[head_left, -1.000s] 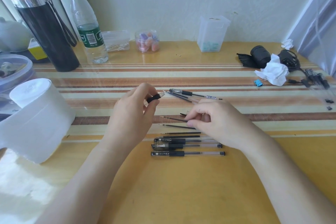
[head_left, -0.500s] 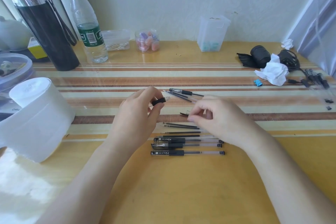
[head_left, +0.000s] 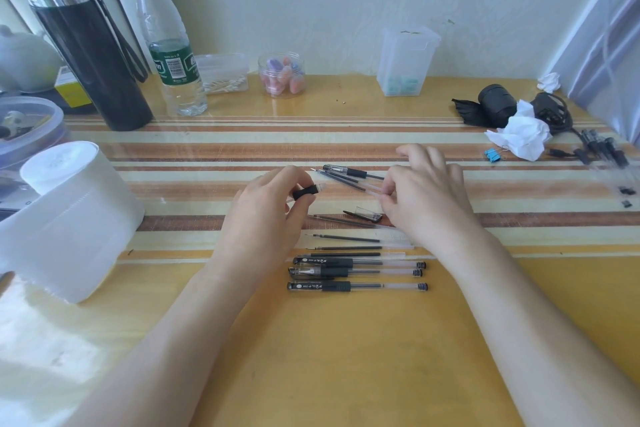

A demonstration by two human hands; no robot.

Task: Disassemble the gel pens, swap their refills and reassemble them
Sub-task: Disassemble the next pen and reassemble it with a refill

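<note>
- The left hand (head_left: 266, 218), centre of the frame, pinches an emptied pen barrel (head_left: 306, 191) by its black grip, the clear open end pointing right.
- The right hand (head_left: 426, 194), just right of centre, has its fingertips closed on the clear tail of a loose refill (head_left: 349, 183) lying slantwise on the table (head_left: 346, 357).
- Beside that refill, slightly higher in the frame, lies another gel pen (head_left: 351, 172) with a black grip.
- Between the hands and a little lower sits a clear pen cap (head_left: 365, 215) with a black clip.
- Below it several bare refills (head_left: 346, 238) lie roughly parallel, tips to the left.
- Lower still, three capped pens (head_left: 356, 274) sit in a row, close together, caps to the left.
- At the left edge stands a white roll of tissue (head_left: 65, 218).
- In the upper left are a black flask (head_left: 86, 45) and a water bottle (head_left: 173, 55).
- On the right, crumpled paper (head_left: 519, 137) lies near a blue binder clip (head_left: 492, 154).
</note>
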